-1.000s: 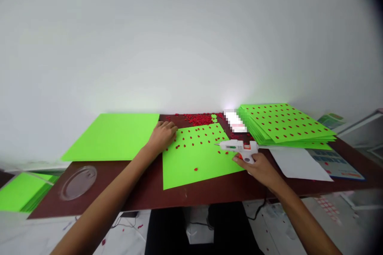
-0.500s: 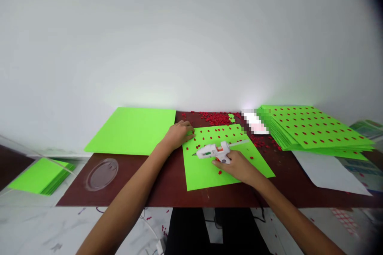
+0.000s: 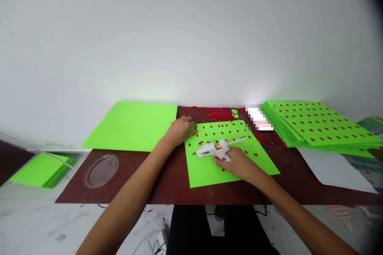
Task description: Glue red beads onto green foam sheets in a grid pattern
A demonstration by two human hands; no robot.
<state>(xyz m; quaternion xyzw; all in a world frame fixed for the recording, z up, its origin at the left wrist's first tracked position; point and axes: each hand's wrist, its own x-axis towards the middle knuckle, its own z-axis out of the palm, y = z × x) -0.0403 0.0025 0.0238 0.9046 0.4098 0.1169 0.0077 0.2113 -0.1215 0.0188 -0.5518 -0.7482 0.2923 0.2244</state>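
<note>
One white glue gun (image 3: 211, 150), clasped in the grip of the right hand (image 3: 241, 162), over a part-dotted sheet (image 3: 214, 174); left hand (image 3: 180, 130) at its far left corner, grip indiscernible.

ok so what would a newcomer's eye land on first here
Probably the white glue gun, held in the right hand over the red-dotted green sheet near the table's middle. Next might come the stack of bright green sheets, its top one dotted red, on the table's right, then the scattered red pieces at the back.
</note>
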